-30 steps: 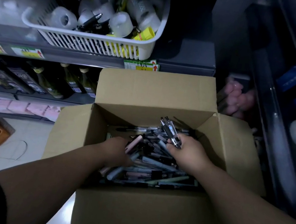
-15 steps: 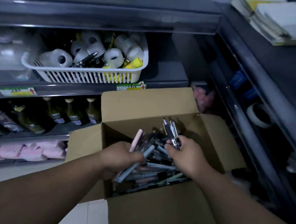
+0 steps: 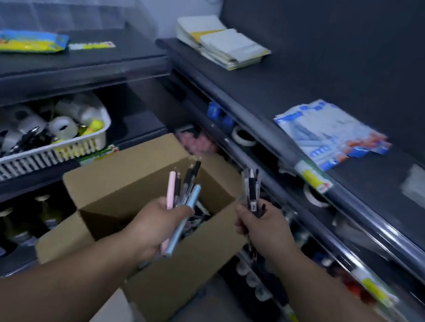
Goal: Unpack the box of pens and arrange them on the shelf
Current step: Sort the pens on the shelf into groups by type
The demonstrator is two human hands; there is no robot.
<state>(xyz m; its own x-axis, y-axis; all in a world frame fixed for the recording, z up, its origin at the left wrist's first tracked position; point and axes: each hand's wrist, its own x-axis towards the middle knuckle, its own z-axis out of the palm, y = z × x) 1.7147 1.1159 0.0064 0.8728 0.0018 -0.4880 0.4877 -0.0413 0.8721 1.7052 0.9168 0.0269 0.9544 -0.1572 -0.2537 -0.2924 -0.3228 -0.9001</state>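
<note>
Evidently early going: the left hand [image 3: 159, 225] grips a fan of pink, pale-blue and black plastic pens [image 3: 186, 193], and the right hand [image 3: 259, 224] clenches a bundle of dark, clear-barrelled pens [image 3: 251, 189]. Beneath both hands, the open brown cardboard box [image 3: 173, 280] holds further pens [image 3: 201, 213]. Beyond the right hand, the dark shelf [image 3: 286, 94] shows no pens arranged yet.

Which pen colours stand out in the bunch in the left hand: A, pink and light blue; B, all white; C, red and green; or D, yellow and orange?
A: the left hand grips a bunch with a pink pen and a light blue pen among dark ones, above the box.
</note>
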